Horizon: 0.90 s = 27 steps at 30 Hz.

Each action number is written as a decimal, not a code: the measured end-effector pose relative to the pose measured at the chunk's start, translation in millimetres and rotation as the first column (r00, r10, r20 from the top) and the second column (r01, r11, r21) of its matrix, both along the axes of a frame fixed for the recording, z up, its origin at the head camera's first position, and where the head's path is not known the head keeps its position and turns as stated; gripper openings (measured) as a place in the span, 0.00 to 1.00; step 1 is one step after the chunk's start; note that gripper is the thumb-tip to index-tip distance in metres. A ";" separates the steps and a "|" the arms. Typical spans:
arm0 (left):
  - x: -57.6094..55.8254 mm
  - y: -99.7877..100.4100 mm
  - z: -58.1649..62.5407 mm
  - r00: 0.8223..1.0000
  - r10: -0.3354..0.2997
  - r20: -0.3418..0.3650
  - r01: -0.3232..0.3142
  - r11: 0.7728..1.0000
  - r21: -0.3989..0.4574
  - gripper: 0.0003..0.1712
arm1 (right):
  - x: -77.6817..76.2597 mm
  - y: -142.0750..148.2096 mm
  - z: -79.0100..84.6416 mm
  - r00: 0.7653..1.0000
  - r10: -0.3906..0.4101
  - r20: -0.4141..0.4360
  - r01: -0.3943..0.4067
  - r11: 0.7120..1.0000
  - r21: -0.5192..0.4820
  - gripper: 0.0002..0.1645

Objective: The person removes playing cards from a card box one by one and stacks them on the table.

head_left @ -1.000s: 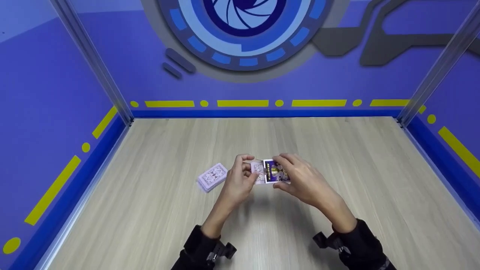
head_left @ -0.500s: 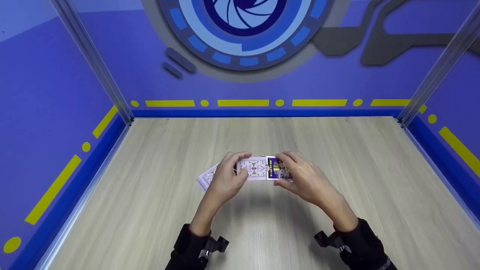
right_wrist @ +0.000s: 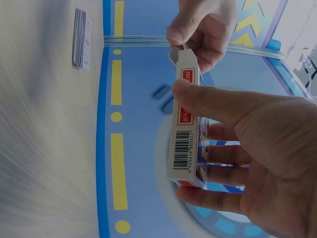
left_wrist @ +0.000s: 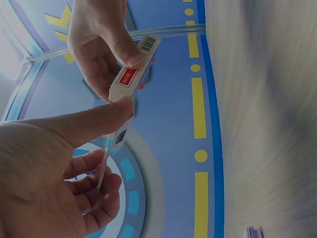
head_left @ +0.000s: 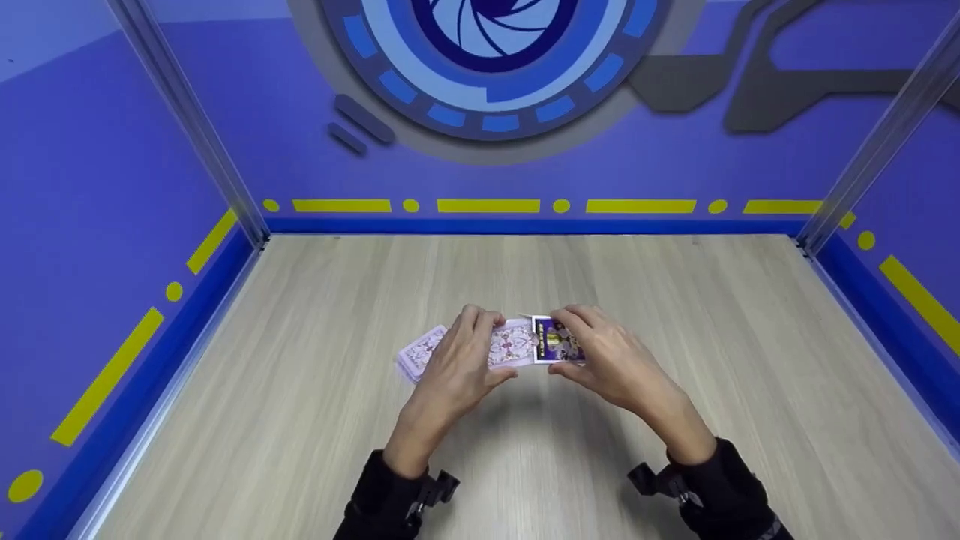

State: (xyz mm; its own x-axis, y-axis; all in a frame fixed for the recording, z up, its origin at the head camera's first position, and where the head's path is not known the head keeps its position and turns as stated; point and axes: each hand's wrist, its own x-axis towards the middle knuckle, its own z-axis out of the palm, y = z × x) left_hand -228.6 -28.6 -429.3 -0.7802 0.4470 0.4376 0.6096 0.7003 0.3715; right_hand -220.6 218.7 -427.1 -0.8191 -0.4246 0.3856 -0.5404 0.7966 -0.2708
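My right hand (head_left: 611, 356) grips a small card box (head_left: 559, 339) with a dark purple picture face and white edges. In the right wrist view the box (right_wrist: 185, 124) shows a barcode and a red label on its narrow side. A thin playing card (head_left: 511, 343) with a pink-and-white patterned back sticks out of the box's left end; whether it is more than one card I cannot tell. My left hand (head_left: 461, 360) holds it by its long edges, thumb below and fingers above. Its outer end is hidden under that hand. Both hands are above the table.
A stack of playing cards (head_left: 420, 351) with the same back lies on the wooden table (head_left: 315, 420), partly behind the left hand. Blue-purple panels (head_left: 495, 180) wall the table at the back and both sides.
The left hand first moved left, exposing more of the card from the box, then shifted slightly right with its thumb along the card's near edge. The right hand and box barely moved.
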 end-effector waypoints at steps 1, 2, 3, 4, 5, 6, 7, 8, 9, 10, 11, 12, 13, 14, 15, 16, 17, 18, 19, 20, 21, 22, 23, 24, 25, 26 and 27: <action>-0.2 -1.6 1.0 1.000 -0.003 -0.007 0.003 1.000 -0.002 0.43 | 0.1 0.6 0.3 1.000 -0.003 0.004 0.003 1.000 -0.002 0.43; -0.5 -3.7 2.0 1.000 -0.004 -0.010 0.004 1.000 0.000 0.43 | 0.1 1.3 0.7 1.000 -0.009 0.010 0.009 1.000 -0.005 0.43; -0.9 -6.3 3.5 1.000 -0.004 -0.015 0.004 1.000 0.005 0.42 | 0.0 2.1 1.3 1.000 -0.015 0.015 0.015 1.000 -0.009 0.43; -1.3 -9.4 5.2 1.000 -0.001 -0.020 0.001 1.000 0.012 0.42 | -0.2 3.1 2.0 1.000 -0.023 0.021 0.023 1.000 -0.014 0.43; -1.6 -12.8 6.8 1.000 0.006 -0.023 -0.005 1.000 0.025 0.41 | -0.3 4.2 2.7 0.999 -0.030 0.026 0.031 0.999 -0.019 0.43; -2.2 -16.4 8.3 1.000 0.013 -0.028 -0.012 0.999 0.043 0.40 | -0.5 5.4 3.4 0.999 -0.037 0.032 0.037 0.999 -0.024 0.43; -3.1 -19.9 9.9 0.999 0.025 -0.030 -0.024 0.998 0.060 0.39 | -0.7 6.5 3.7 0.998 -0.044 0.036 0.045 0.999 -0.030 0.43; -4.1 -23.5 11.6 0.999 0.043 -0.020 -0.041 0.996 0.076 0.38 | -1.0 7.7 3.9 0.998 -0.049 0.036 0.050 0.998 -0.035 0.43; -5.0 -27.1 13.5 0.998 0.064 -0.008 -0.063 0.994 0.090 0.39 | -1.1 8.7 4.2 0.998 -0.052 0.034 0.054 0.998 -0.039 0.43; -6.2 -30.5 15.1 0.996 0.088 0.006 -0.089 0.991 0.104 0.39 | -1.2 9.8 4.4 0.998 -0.055 0.033 0.056 0.998 -0.042 0.43; -7.5 -34.0 16.4 0.993 0.117 0.022 -0.119 0.986 0.115 0.39 | -1.2 10.6 4.5 0.998 -0.056 0.032 0.057 0.997 -0.045 0.43; -9.1 -37.1 17.0 0.989 0.146 0.038 -0.150 0.981 0.126 0.40 | -1.1 11.5 4.5 0.998 -0.057 0.031 0.058 0.997 -0.047 0.43; -10.7 -40.3 17.7 0.983 0.176 0.057 -0.182 0.974 0.133 0.40 | -1.1 12.1 4.8 0.998 -0.058 0.028 0.059 0.997 -0.047 0.43; -12.6 -43.3 17.7 0.977 0.203 0.071 -0.211 0.968 0.138 0.41 | -1.1 12.6 5.0 0.998 -0.058 0.027 0.059 0.997 -0.049 0.43; -14.7 -46.1 17.2 0.969 0.229 0.088 -0.239 0.961 0.136 0.41 | -0.7 13.1 5.4 0.998 -0.057 0.024 0.058 0.997 -0.050 0.42; -17.0 -48.6 16.2 0.962 0.253 0.103 -0.265 0.955 0.134 0.42 | -0.6 13.6 5.5 0.998 -0.056 0.023 0.057 0.997 -0.052 0.42; -19.8 -51.0 14.4 0.954 0.275 0.116 -0.289 0.949 0.126 0.42 | -0.4 14.0 5.7 0.998 -0.057 0.021 0.058 0.997 -0.054 0.42; -22.7 -53.2 11.8 0.948 0.292 0.129 -0.307 0.944 0.117 0.43 | -0.3 14.4 5.9 0.998 -0.057 0.019 0.058 0.997 -0.055 0.42; -25.6 -55.4 8.7 0.942 0.306 0.141 -0.321 0.941 0.107 0.43 | -0.4 14.7 5.9 0.998 -0.057 0.016 0.058 0.997 -0.056 0.42; -28.7 -57.3 5.2 0.935 0.317 0.156 -0.334 0.938 0.095 0.43 | -0.5 15.0 6.0 0.998 -0.057 0.013 0.058 0.997 -0.058 0.42; -31.6 -59.2 1.4 0.929 0.327 0.175 -0.344 0.935 0.081 0.43 | -0.5 15.2 6.0 0.998 -0.057 0.011 0.058 0.997 -0.059 0.42; -34.2 -61.0 -3.0 0.923 0.334 0.190 -0.352 0.933 0.070 0.43 | -0.9 15.5 5.8 0.998 -0.057 0.011 0.058 0.997 -0.058 0.42; -36.9 -62.6 -7.5 0.918 0.339 0.206 -0.357 0.933 0.055 0.42 | -1.0 15.5 5.9 0.998 -0.057 0.010 0.057 0.997 -0.058 0.42; -39.1 -64.0 -11.9 0.913 0.342 0.222 -0.359 0.932 0.040 0.42 | -1.2 15.5 6.0 0.998 -0.057 0.010 0.057 0.997 -0.057 0.42; -40.9 -65.1 -15.9 0.908 0.344 0.241 -0.361 0.932 0.028 0.41 | -1.3 15.4 6.1 0.998 -0.057 0.011 0.058 0.997 -0.057 0.42; -42.6 -65.9 -19.6 0.902 0.346 0.257 -0.361 0.932 0.014 0.41 | -1.3 15.2 6.3 0.998 -0.058 0.011 0.058 0.997 -0.057 0.42; -44.1 -66.8 -23.4 0.898 0.346 0.271 -0.360 0.933 0.003 0.41 | -1.4 15.1 6.4 0.998 -0.058 0.013 0.059 0.997 -0.057 0.42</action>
State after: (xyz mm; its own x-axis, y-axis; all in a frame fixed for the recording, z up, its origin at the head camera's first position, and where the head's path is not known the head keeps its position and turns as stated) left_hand -272.6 -95.4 -452.6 -0.9720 0.1031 0.2112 0.2017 0.8272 0.5244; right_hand -222.0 233.8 -420.6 -0.8465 -0.3537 0.3979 -0.4900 0.8098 -0.3227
